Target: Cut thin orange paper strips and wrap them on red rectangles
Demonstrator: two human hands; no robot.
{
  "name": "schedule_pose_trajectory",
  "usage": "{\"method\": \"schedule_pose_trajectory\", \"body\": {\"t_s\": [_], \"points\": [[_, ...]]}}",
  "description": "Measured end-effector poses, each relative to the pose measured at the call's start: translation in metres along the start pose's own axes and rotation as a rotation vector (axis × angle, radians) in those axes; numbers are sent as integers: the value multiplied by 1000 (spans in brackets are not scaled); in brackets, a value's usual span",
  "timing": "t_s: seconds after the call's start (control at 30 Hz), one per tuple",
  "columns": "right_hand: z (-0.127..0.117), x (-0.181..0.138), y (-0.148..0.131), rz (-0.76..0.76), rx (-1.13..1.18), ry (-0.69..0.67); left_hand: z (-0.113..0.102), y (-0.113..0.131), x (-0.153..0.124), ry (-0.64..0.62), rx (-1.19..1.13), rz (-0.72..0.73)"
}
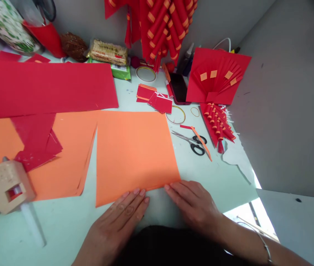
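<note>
Head view looks down on an orange sheet (134,155) lying flat on the pale table (62,229). The left hand (123,214) and right hand (195,207) lie flat at the sheet's near edge, a little apart, fingers stretched out, gripping nothing, fingertips touching that edge and its near right corner. Just right of the sheet lie scissors (192,142), and beyond them a bundle of red paper firecrackers (219,123). Past the sheet's far edge sit small red cards (159,101) and a phone (179,88). To its far left spreads a long red sheet (46,88); to its near left rests a glue gun (6,186).
</note>
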State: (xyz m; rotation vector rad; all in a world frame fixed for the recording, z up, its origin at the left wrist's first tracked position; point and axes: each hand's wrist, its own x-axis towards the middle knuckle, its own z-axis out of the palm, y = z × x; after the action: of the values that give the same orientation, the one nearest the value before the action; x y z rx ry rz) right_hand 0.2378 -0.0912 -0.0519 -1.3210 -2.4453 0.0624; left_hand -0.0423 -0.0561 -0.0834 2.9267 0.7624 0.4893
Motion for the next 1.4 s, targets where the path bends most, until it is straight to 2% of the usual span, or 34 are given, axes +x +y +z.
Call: {"method": "schedule_pose_trajectory", "body": {"t_s": [0.1,0.3,0.57,0.67,0.83,1.0,1.13,1.4], "points": [[7,14,-10,-60,40,13,1,0,0,1,3,7],[24,26,-17,-118,51,-46,3,0,0,3,-33,-14],[18,22,-11,-116,17,-1,1,-3,-4,10,-77,-46],[16,17,-9,-92,16,-11,-2,-3,-8,9,-90,-73],[13,6,-3,-46,5,-37,-2,-1,-17,18,-112,-199],[10,-5,2,-4,-15,-33,-11,-3,-15,54,-61,-159],[10,-12,4,40,-37,-34,-19,-3,-15,42,-53,-210],[8,-22,9,100,-97,0,-14,-4,-43,97,-58,-314]]}}
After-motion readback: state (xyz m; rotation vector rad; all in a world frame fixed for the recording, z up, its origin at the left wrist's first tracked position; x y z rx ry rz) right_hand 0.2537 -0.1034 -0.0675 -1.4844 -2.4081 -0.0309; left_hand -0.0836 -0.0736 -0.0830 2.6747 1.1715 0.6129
